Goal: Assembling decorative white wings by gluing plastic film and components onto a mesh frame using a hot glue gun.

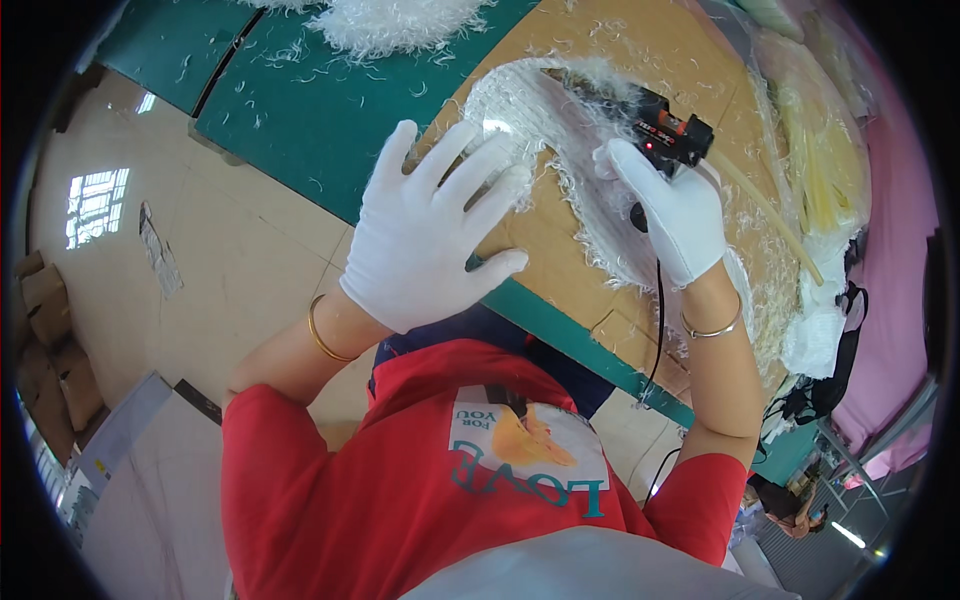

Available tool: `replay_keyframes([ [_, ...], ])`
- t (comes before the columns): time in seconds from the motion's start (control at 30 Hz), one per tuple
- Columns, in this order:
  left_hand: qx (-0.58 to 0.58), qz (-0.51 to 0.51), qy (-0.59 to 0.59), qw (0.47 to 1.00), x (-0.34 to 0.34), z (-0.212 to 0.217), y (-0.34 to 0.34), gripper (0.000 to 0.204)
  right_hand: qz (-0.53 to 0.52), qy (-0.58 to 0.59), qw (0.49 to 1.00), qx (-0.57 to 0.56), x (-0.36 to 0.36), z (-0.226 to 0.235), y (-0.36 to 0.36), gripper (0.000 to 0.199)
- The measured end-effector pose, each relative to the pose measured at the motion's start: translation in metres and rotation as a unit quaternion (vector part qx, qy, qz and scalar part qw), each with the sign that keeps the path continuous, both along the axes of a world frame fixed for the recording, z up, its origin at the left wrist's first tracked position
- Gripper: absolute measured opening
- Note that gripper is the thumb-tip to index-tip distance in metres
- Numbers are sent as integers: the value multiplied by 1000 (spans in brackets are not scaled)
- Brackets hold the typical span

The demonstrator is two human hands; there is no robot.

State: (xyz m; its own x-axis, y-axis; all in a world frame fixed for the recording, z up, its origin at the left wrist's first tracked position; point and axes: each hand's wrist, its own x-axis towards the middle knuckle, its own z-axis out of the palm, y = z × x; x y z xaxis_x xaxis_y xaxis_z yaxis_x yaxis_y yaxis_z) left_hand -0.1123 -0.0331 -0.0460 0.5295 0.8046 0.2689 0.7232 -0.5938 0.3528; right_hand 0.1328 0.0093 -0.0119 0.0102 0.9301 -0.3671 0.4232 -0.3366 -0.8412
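Note:
My left hand [432, 230], in a white glove, is spread flat with fingers apart, pressing on a white feathery piece [530, 100] laid on a brown cardboard sheet [545, 225]. My right hand [672, 205], also gloved in white, grips a black hot-glue gun [668, 128] with an orange label and a lit red light. Its nozzle points at the feather piece, just right of my left fingertips. A black cord [658, 320] hangs from the gun down past my wrist. Gold bangles sit on both wrists.
The green worktable [300, 100] carries a pile of loose white feathers [395, 22] at the top. Clear bags of pale sticks [815, 150] lie at the right, a long glue stick [765, 215] beside them. Cardboard boxes [50, 340] stand on the floor at the left.

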Motion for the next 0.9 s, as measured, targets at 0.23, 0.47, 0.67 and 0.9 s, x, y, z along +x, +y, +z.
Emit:
replay_keyframes([
  [0.23,-34,6,-28,999,2,0,2,65,42,-117,992,3,-12,9,6,32],
  [0.47,-41,10,-21,999,1,-1,1,71,65,-131,989,-8,-14,11,7,35],
  [0.67,-53,14,-9,998,2,2,1,73,82,-157,984,23,-11,2,7,38],
  [0.9,-32,-18,-62,997,8,-3,13,73,53,-137,989,-1,-9,2,7,36],
])
